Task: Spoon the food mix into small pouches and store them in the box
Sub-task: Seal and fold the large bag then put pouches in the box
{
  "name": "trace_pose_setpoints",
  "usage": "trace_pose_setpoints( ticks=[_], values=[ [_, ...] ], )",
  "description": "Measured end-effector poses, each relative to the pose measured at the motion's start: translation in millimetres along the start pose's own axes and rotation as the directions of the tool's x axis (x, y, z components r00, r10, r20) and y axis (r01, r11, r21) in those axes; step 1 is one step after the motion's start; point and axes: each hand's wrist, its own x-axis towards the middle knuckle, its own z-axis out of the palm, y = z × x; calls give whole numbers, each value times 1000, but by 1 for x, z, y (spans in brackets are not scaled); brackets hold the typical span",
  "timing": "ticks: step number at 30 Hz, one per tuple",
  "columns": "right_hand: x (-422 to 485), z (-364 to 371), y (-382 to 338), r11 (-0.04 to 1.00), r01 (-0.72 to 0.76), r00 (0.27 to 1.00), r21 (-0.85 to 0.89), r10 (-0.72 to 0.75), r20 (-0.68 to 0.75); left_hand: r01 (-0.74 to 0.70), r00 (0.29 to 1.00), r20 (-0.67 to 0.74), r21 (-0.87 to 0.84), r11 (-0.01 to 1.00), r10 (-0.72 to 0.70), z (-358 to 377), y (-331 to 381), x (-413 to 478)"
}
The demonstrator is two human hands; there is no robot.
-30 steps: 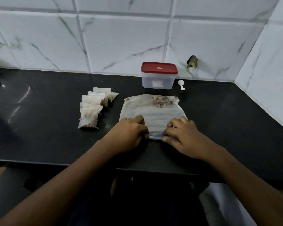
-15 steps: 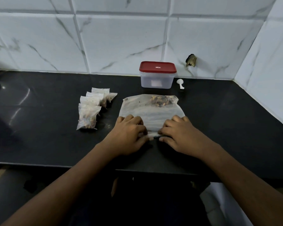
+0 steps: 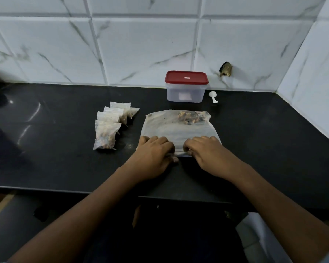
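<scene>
**Fig. Both hands on the near edge of the large bag; pouches filled, box not yet opened.**

My left hand (image 3: 154, 154) & right hand (image 3: 207, 152) sit side by side, almost touching, fingers curled over the near edge of the large bag (image 3: 179, 130). Bag lies flat on the worktop (image 3: 65, 168), long axis left–right, straight ahead of both hands; neither is nearer. Leftover food mix (image 3: 190, 118) is bunched at the bag's far edge, right of centre. Small pouches (image 3: 110, 126) overlap in a row just left of the bag, so left hand is closer to them. Box (image 3: 185, 90), red lid on, stands beyond the bag's far edge; spoon (image 3: 213, 96) beyond its far-right corner. Hidden: fingertips & bag edge under my knuckles, so can't tell if folding or sealing. Pouch count & box contents unclear.
</scene>
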Motion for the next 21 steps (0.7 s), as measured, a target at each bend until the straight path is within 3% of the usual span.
trace_pose_setpoints(
  ticks=[3, 7, 10, 12, 21],
  values=[
    [3, 0, 1, 996, -32, 999, 79, 32, -4, 33, 999, 17, -65, 997, -32, -4, -2, 8],
    [0, 2, 1, 1000, -4, 999, 6, 4, -46, 55, 998, 23, -134, 989, -52, -1, -9, 12],
    [2, 1, 0, 997, -15, 1000, -71, 13, -28, 114, 993, -6, -91, 989, -115, 3, -9, 12],
    [4, -2, 0, 999, -28, 999, -33, 27, -42, 135, 990, -19, -118, 984, -139, 2, -8, 12],
    [7, -2, 2, 999, -19, 999, -41, 18, -29, 63, 998, -18, 5, 998, -63, -1, -10, 7]
  ],
)
